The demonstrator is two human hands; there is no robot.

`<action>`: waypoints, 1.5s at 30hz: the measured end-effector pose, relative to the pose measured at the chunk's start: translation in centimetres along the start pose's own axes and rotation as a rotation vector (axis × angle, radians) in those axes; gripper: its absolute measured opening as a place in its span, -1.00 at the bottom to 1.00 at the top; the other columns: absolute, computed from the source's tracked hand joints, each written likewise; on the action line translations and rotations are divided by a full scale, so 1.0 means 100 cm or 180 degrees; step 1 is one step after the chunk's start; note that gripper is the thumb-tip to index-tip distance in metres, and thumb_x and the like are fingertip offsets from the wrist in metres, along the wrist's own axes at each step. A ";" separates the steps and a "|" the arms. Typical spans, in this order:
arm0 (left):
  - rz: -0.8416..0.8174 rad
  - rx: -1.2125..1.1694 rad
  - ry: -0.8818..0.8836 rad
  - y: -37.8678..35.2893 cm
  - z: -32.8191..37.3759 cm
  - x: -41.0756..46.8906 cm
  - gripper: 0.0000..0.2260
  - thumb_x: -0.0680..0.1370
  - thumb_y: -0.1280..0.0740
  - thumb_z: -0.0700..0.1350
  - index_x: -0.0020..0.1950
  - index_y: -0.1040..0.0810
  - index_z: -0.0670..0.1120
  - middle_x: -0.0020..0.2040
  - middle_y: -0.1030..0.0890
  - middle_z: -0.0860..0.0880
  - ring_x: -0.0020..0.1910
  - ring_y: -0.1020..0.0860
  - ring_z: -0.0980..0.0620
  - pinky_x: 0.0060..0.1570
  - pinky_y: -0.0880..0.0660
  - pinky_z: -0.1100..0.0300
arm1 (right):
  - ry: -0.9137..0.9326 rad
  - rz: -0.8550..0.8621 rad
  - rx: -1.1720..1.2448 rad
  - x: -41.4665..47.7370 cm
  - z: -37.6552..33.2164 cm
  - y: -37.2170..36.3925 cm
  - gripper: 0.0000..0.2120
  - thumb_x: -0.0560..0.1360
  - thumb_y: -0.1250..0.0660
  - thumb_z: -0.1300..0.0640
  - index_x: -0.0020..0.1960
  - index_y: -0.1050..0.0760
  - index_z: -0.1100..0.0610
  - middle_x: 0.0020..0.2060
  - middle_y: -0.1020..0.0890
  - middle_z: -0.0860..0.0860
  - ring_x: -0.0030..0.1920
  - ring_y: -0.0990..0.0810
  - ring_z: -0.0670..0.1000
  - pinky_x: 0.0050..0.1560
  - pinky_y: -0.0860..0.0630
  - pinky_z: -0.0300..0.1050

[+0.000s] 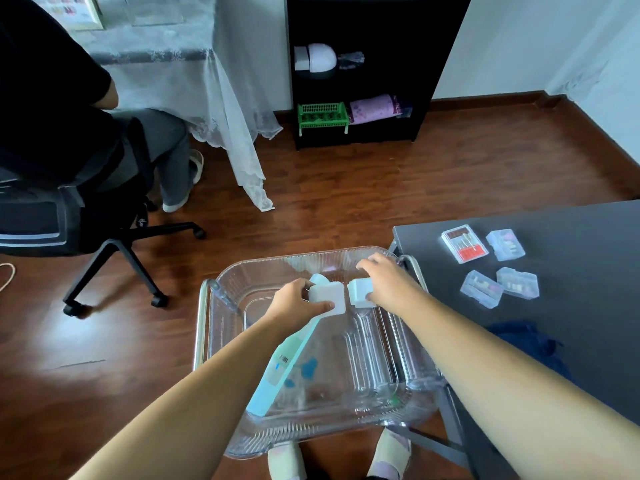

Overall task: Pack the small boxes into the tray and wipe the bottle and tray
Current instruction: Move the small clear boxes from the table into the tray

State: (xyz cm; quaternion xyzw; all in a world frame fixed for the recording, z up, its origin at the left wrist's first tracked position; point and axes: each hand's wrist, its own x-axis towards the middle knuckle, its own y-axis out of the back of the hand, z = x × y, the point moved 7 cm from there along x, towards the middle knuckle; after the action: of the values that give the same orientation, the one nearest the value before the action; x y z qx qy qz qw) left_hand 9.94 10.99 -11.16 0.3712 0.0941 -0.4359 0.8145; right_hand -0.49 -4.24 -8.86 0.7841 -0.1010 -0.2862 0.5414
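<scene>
Gripping a white box [327,301] in the left hand [294,301], thumb and fingers curled round it, above the far half of the clear tray [311,441]. Clasping a second white box [358,292] in the right hand [384,280], just beside the first. Inside the tray, under the left forearm, a teal bottle [287,365] lying slanted, top end towards the hands. On the dark table [588,237] at right, apart from the tray: a red-lined case [464,244], three clear small boxes [505,244], a blue cloth [526,341]. Far left, a seated person [52,98].
</scene>
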 end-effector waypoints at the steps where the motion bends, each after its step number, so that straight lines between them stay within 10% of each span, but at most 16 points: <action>1: -0.0006 -0.0027 0.0000 -0.003 0.002 0.001 -0.68 0.35 -0.53 0.07 -0.03 -0.50 0.00 -0.17 -0.55 0.13 -0.22 -0.51 0.19 -0.39 -0.36 0.33 | 0.0106 0.0123 0.0056 -0.004 -0.002 0.012 -0.51 0.43 -0.37 0.31 0.32 -0.39 0.10 0.29 -0.40 0.05 0.25 -0.44 0.10 0.19 -0.45 0.03; 14: -0.0330 -0.0273 0.0472 -0.099 0.001 0.018 -0.68 0.42 -0.50 -0.08 0.06 -0.56 -0.24 0.02 -0.64 -0.22 0.04 -0.59 -0.19 -0.14 -0.44 0.11 | 0.0113 0.1125 0.0847 -0.055 0.060 0.051 -0.61 0.47 -0.34 0.09 0.27 -0.39 0.05 0.17 -0.47 -0.02 0.17 -0.48 0.00 0.12 -0.40 -0.14; 29: -0.0043 0.0134 0.1019 -0.134 -0.024 0.029 -0.44 0.42 -0.41 0.19 0.29 -0.40 -0.09 0.15 -0.55 -0.03 0.07 -0.55 -0.04 0.00 -0.47 0.15 | 0.0217 0.1014 0.1242 -0.050 0.072 0.037 -0.64 0.49 -0.30 0.07 0.27 -0.35 -0.03 0.12 -0.43 -0.12 0.02 -0.50 -0.07 -0.05 -0.40 -0.16; 45: 0.0055 -0.0793 0.1374 -0.144 -0.027 0.036 -0.51 0.43 -0.45 0.06 0.23 -0.38 -0.12 0.12 -0.57 -0.10 0.05 -0.61 -0.10 0.12 -0.54 0.01 | 0.0279 0.1112 0.1204 -0.050 0.072 0.037 -0.64 0.50 -0.29 0.08 0.28 -0.36 0.01 0.17 -0.46 -0.06 0.17 -0.48 -0.04 0.01 -0.37 -0.19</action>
State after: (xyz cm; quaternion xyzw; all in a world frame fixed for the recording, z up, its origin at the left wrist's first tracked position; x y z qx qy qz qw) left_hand 1.36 5.57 -22.34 0.3532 0.3156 -0.3246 0.8187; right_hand -7.98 -9.05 -5.59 0.8537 -0.2630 -0.1301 0.4303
